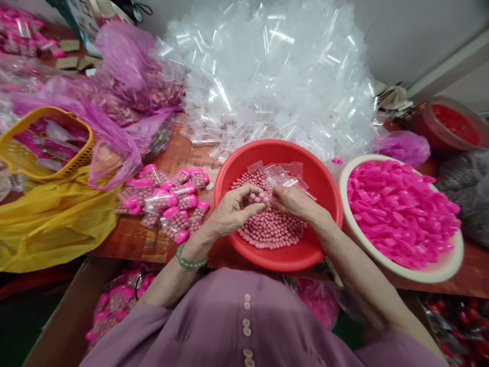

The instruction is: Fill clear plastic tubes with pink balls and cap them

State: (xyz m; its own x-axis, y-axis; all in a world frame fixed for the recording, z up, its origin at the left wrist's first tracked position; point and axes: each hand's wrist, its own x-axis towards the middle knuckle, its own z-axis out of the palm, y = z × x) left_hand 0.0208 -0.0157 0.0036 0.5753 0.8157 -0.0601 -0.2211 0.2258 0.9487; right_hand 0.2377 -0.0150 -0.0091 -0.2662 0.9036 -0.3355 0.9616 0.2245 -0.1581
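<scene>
Both hands are over a red basin that holds loose round pink beads and several flat clear plastic sleeves. The fingers of my left hand are curled around a small cluster of pink beads; whether a clear sleeve surrounds them I cannot tell. My right hand is close beside it, fingers pinched together near the cluster. What those fingers grip is hidden. Left of the basin lie several bead-filled clear packs with bright pink caps.
A cream basin of pink plastic caps stands at right. Behind the red basin rises a big heap of clear sleeves. At left are a yellow basket, a yellow bag and purple bags. More capped packs sit below the table edge.
</scene>
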